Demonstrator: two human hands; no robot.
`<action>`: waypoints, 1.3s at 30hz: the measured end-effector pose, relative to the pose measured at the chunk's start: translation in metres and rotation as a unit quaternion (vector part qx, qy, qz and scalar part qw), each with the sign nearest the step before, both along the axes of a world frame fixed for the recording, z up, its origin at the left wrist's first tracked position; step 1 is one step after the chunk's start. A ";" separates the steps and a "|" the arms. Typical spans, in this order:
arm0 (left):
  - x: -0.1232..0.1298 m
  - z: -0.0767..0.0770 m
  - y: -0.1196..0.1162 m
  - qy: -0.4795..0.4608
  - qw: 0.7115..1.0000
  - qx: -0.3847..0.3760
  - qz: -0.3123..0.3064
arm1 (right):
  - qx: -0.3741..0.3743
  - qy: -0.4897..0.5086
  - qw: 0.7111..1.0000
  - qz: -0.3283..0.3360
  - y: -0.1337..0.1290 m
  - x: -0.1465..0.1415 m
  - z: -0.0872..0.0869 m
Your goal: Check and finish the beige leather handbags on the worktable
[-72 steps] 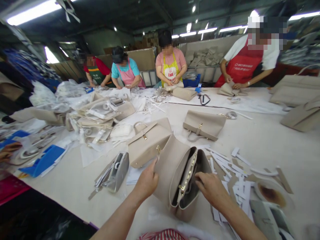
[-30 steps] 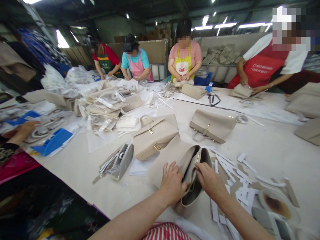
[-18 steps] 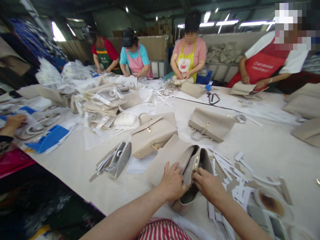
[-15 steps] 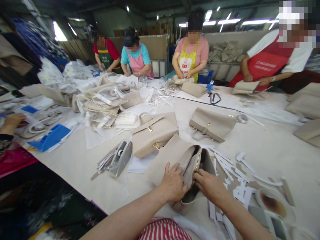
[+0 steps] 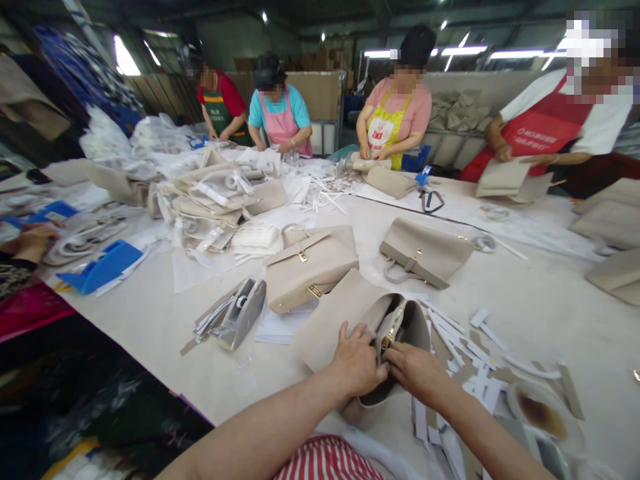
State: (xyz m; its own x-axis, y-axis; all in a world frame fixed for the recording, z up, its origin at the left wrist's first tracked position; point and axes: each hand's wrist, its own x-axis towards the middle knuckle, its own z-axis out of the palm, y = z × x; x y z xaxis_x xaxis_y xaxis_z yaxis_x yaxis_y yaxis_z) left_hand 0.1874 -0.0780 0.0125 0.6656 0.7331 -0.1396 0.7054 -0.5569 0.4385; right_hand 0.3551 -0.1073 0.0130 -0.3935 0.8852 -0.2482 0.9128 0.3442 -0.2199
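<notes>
The beige handbag [image 5: 330,343] is grasped at its mouth, lying far to near, by left hand [image 5: 356,370] and right hand [image 5: 415,373], fingers clenched.

This is a handbag factory workshop: co-workers in aprons [image 5: 381,127] stand along a long white worktable [image 5: 530,300] strewn with beige handbags [image 5: 425,252], paper strips [image 5: 480,373] and a tape dispenser [image 5: 243,313]. Strip lights [image 5: 515,55] hang overhead, and cardboard partitions [image 5: 313,93] stand behind.
</notes>
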 end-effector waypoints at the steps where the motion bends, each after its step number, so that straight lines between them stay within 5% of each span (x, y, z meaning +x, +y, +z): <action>1: -0.001 0.000 0.000 -0.005 1.000 -0.011 -0.008 | -0.003 0.005 1.000 -0.003 -0.001 0.001 0.001; 15: -0.003 -0.008 0.005 -0.011 0.999 -0.044 -0.009 | -0.030 0.012 0.999 0.015 -0.004 0.011 0.001; 25: -0.011 0.000 0.003 0.017 0.996 0.083 0.025 | -0.032 0.013 0.999 -0.034 -0.014 0.014 -0.001; 33: -0.020 0.000 0.000 0.020 0.997 0.073 0.027 | -0.027 0.074 0.996 -0.039 -0.019 0.018 -0.011; 39: -0.022 -0.002 -0.012 -0.028 0.998 0.044 0.031 | 0.004 0.186 0.962 -0.201 -0.008 0.021 -0.010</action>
State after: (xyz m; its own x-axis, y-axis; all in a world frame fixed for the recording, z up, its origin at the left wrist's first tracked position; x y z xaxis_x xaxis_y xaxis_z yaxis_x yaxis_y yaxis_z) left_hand 0.1650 -0.0901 0.0106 0.6240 0.7806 -0.0370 0.7154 -0.5516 0.4290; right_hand 0.3757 -0.1156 0.0031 -0.0801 0.9856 -0.1488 0.8306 -0.0166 -0.5566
